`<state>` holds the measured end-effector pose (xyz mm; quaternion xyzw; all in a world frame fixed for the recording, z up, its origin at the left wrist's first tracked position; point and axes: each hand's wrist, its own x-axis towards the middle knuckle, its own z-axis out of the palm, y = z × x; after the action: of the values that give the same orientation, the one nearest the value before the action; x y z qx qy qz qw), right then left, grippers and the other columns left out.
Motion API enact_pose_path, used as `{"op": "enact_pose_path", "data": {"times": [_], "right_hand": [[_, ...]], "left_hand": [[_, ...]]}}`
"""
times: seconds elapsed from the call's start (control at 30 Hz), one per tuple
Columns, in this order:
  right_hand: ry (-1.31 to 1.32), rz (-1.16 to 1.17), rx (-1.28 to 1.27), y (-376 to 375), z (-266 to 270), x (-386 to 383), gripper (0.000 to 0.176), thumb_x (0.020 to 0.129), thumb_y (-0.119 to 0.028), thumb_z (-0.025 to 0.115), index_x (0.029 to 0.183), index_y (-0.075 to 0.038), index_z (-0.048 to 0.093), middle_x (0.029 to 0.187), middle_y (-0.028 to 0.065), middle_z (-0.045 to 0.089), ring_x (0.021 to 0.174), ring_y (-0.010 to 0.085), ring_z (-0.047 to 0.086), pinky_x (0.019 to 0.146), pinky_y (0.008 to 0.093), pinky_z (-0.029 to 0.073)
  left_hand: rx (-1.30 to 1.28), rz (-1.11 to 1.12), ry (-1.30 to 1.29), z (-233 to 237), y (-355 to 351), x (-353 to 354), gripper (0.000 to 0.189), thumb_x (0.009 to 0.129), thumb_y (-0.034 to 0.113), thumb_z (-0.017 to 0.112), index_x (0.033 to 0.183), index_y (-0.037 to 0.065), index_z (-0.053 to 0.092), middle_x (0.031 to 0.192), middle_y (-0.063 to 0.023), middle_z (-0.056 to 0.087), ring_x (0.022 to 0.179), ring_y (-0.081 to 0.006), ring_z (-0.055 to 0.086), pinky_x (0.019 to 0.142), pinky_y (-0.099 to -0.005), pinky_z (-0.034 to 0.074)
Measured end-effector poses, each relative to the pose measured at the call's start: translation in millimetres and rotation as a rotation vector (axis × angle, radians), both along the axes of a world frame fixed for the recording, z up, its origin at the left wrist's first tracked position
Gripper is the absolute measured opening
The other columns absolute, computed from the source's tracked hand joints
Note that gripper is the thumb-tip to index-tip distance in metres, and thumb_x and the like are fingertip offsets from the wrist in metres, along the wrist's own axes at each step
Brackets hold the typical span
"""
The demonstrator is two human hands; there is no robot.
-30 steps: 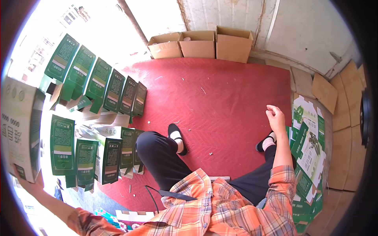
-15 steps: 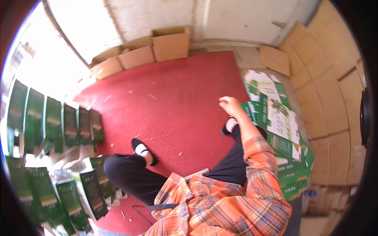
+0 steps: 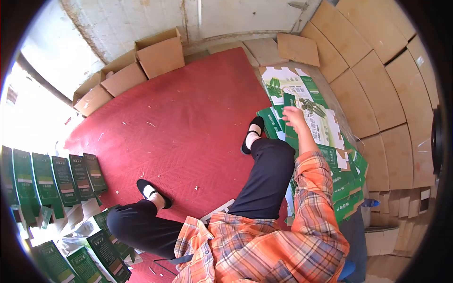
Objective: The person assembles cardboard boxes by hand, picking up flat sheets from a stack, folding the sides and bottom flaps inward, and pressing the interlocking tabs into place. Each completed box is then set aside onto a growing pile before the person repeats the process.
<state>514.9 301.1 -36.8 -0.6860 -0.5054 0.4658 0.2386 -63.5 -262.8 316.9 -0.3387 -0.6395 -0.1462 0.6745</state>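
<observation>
My right hand (image 3: 293, 114) reaches out to the right and lies at the left edge of the top sheet on a stack of flat, unfolded green-and-white cartons (image 3: 325, 129). Its fingers are loosely curled on the sheet, and whether they grip it is unclear. My left hand is out of view. I sit on a low seat in an orange plaid shirt and black trousers, with my legs spread over a red mat (image 3: 179, 127).
Rows of folded-up green boxes (image 3: 52, 177) stand at the left, with more (image 3: 101, 252) at the lower left. Open brown cardboard boxes (image 3: 158, 54) line the far wall. Flat brown cardboard sheets (image 3: 382, 94) cover the floor at the right.
My head has turned right, from the green boxes to the flat stack. The white box that my left hand held up has left the view, as has that hand. My right hand moved onto the stack.
</observation>
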Motion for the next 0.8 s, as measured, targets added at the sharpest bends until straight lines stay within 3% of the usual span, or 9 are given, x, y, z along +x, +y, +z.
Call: {"op": "enact_pose_path", "data": {"times": [0.07, 0.13, 0.17, 0.2, 0.4, 0.5, 0.6, 0.73, 0.8], "right_hand": [[0.127, -0.282, -0.047, -14, -36, 45, 0.033, 0.09, -0.024, 0.061, 0.12, -0.011, 0.058, 0.101, 0.0034, 0.065, 0.084, 0.016, 0.064, 0.065, 0.0341, 0.051], [0.164, -0.493, -0.111, -37, -61, 79, 0.029, 0.09, -0.023, 0.059, 0.118, -0.012, 0.058, 0.099, 0.003, 0.065, 0.084, 0.0169, 0.064, 0.068, 0.0394, 0.051], [0.167, -0.559, -0.12, -50, -74, 94, 0.027, 0.091, -0.023, 0.058, 0.115, -0.012, 0.058, 0.099, 0.003, 0.065, 0.084, 0.0177, 0.064, 0.07, 0.0411, 0.051], [0.168, -0.629, -0.133, -67, -90, 109, 0.025, 0.091, -0.023, 0.058, 0.113, -0.012, 0.058, 0.098, 0.003, 0.065, 0.084, 0.0185, 0.064, 0.072, 0.0428, 0.051], [0.461, -0.928, -0.35, -130, -144, 137, 0.023, 0.092, -0.029, 0.057, 0.106, -0.011, 0.058, 0.097, 0.0064, 0.066, 0.087, 0.0221, 0.064, 0.076, 0.0462, 0.052], [0.474, -0.753, -0.574, -151, -153, 132, 0.031, 0.092, -0.032, 0.058, 0.109, -0.006, 0.057, 0.103, 0.0137, 0.066, 0.088, 0.0278, 0.066, 0.074, 0.0484, 0.051], [0.4, -0.998, -0.464, -161, -159, 124, 0.037, 0.091, -0.038, 0.062, 0.109, -0.006, 0.057, 0.101, 0.0148, 0.066, 0.091, 0.0308, 0.066, 0.075, 0.0489, 0.05], [0.409, -1.039, -0.241, -158, -161, 128, 0.037, 0.089, -0.038, 0.066, 0.107, -0.007, 0.058, 0.101, 0.0132, 0.067, 0.09, 0.0305, 0.065, 0.076, 0.0469, 0.051], [0.608, -1.193, -0.026, -155, -164, 129, 0.033, 0.088, -0.036, 0.068, 0.105, -0.009, 0.06, 0.097, 0.0094, 0.066, 0.086, 0.026, 0.065, 0.071, 0.0439, 0.052]], "left_hand": [[-0.105, -0.023, -0.028, -49, 59, 2, 0.031, 0.09, 0.033, 0.067, 0.094, 0.002, 0.069, 0.101, -0.0117, 0.063, 0.095, -0.0304, 0.057, 0.085, -0.0442, 0.046], [-0.343, -0.237, -0.319, -108, 87, -37, 0.042, 0.086, 0.008, 0.068, 0.125, 0.003, 0.055, 0.125, -0.0167, 0.058, 0.116, -0.0302, 0.054, 0.101, -0.043, 0.041], [-0.289, -0.421, -0.647, -133, 128, -27, 0.026, 0.089, 0.001, 0.061, 0.115, 0.001, 0.062, 0.119, -0.0144, 0.061, 0.112, -0.0295, 0.056, 0.098, -0.0418, 0.042], [-0.432, -0.383, -0.565, -147, 166, -9, 0.022, 0.088, 0.002, 0.061, 0.11, 0.001, 0.066, 0.11, -0.0134, 0.062, 0.113, -0.0313, 0.055, 0.098, -0.044, 0.042], [-0.971, -0.656, -0.889, -237, 292, 80, 0.03, 0.074, 0.004, 0.068, 0.104, 0.006, 0.066, 0.112, -0.0117, 0.058, 0.116, -0.0328, 0.05, 0.101, -0.0458, 0.034], [-1.127, -0.698, -0.955, -278, 306, 87, 0.03, 0.072, 0.005, 0.068, 0.102, 0.007, 0.067, 0.107, -0.0098, 0.059, 0.11, -0.0303, 0.052, 0.098, -0.0457, 0.036], [-1.143, -0.706, -1.148, -298, 305, 85, 0.03, 0.074, 0.005, 0.067, 0.104, 0.005, 0.066, 0.106, -0.0108, 0.06, 0.106, -0.0303, 0.055, 0.094, -0.0428, 0.04], [-1.086, -0.747, -1.277, -299, 312, 83, 0.027, 0.078, 0.004, 0.065, 0.105, 0.002, 0.065, 0.103, -0.0138, 0.06, 0.097, -0.0328, 0.059, 0.084, -0.0396, 0.048], [-1.066, -0.742, -1.324, -304, 312, 80, 0.025, 0.079, 0.004, 0.064, 0.105, 0.002, 0.066, 0.101, -0.0154, 0.061, 0.091, -0.0338, 0.062, 0.079, -0.0396, 0.05]]}}
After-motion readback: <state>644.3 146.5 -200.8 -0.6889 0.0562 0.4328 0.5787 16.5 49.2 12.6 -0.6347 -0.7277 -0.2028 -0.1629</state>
